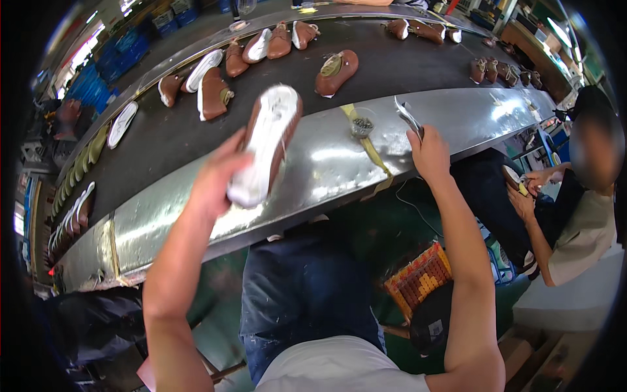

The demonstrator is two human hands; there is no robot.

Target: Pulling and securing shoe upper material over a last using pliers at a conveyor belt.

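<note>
My left hand (219, 173) grips a brown shoe (266, 134) by its side and lifts it over the metal ledge, white sole turned up. Slightly smeared by motion, the shoe hides part of my fingers. My right hand (431, 153) is closed round a pair of metal pliers (407, 116), whose curved tip points up and away from me. Between both hands, a small clear cup (361, 127) of small grey metal bits sits on the ledge, on a strip of yellowish tape (372, 153). Just beyond it, a brown shoe (337, 73) with green lining rests on the dark belt.
The dark conveyor belt (274, 75) carries several more brown shoes (212, 95) and a row of green ones (78, 163) at left. A shiny metal ledge (457, 130) borders it. At right, a seated co-worker's hands (529, 189) hold a shoe. A beaded seat cover (418, 277) lies below.
</note>
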